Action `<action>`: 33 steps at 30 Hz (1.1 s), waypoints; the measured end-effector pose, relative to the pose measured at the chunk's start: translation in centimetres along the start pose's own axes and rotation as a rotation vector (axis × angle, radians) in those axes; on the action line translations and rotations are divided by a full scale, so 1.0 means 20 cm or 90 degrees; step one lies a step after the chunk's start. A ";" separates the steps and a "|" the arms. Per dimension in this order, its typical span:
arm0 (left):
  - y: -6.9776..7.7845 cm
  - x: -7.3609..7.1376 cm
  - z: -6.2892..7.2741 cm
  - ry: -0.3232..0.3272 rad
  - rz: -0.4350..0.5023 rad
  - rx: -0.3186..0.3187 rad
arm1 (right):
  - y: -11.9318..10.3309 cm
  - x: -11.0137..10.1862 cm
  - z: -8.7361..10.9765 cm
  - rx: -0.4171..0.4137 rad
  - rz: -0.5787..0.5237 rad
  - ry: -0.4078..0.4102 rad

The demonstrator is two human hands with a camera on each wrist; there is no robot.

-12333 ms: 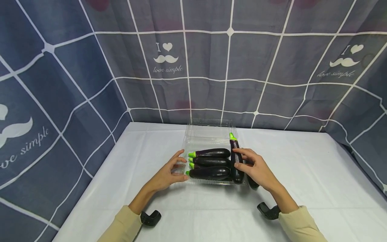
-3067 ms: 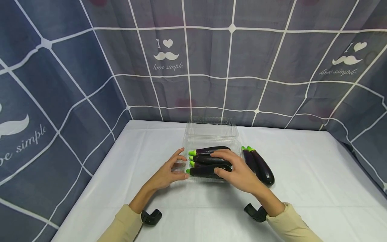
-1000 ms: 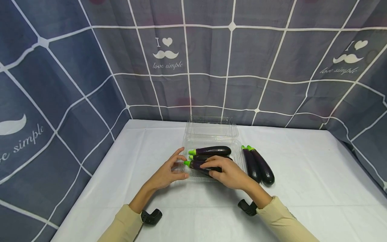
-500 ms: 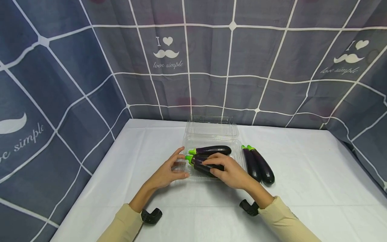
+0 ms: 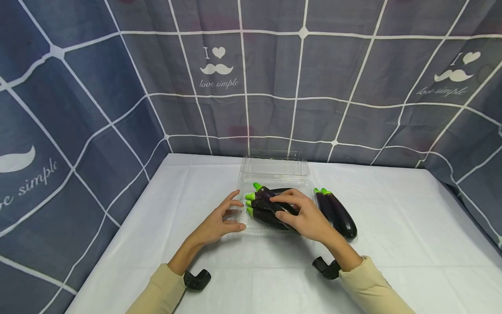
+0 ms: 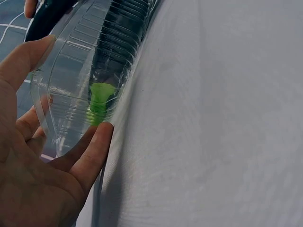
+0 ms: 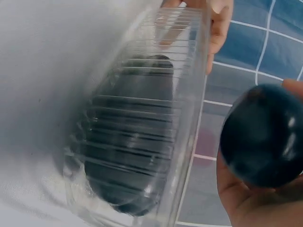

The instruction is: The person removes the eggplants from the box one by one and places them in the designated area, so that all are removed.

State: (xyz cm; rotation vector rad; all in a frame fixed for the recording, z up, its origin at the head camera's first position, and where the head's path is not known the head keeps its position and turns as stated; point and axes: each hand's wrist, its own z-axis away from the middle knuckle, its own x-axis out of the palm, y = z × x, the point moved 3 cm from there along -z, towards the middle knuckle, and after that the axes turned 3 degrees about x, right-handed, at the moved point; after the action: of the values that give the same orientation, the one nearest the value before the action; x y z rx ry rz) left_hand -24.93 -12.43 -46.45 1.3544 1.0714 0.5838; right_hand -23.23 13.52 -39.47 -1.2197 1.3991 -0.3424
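Note:
In the head view, a clear plastic clamshell box point(image 5: 303, 187) lies with its lid folded back. Three dark purple eggplants point(image 5: 266, 216) with green stems lie side by side in it, partly covered. Above them my right hand point(image 5: 307, 216) grips another eggplant point(image 5: 264, 193), slanted, its stem pointing to the far left. The right wrist view shows the rounded end of the gripped eggplant point(image 7: 260, 137) against the fingers. My left hand point(image 5: 215, 222) holds the box's left end. Through the plastic wall in the left wrist view, a green stem point(image 6: 100, 101) shows near my fingertips.
Two more eggplants point(image 5: 339, 213) lie together on the white-covered table point(image 5: 400, 226), just right of the box. Behind the box hangs a grey grid-patterned curtain point(image 5: 266, 117). A black wrist-worn device point(image 5: 197, 280) sits on each arm.
Earlier, two eggplants came to rest right of the box. In the last second, my right hand lifted the front eggplant, moved it away and swung it diagonal; the left hand stayed put.

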 end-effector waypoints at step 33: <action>0.00 0.00 0.00 -0.003 -0.002 -0.006 | 0.06 -0.05 0.13 0.106 -0.017 0.004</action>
State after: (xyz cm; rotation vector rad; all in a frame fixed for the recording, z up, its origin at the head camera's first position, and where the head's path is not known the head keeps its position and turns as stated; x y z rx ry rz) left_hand -24.89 -12.45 -46.41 1.3459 1.0659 0.5831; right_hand -21.80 15.96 -40.58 -1.1024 1.3321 -0.4721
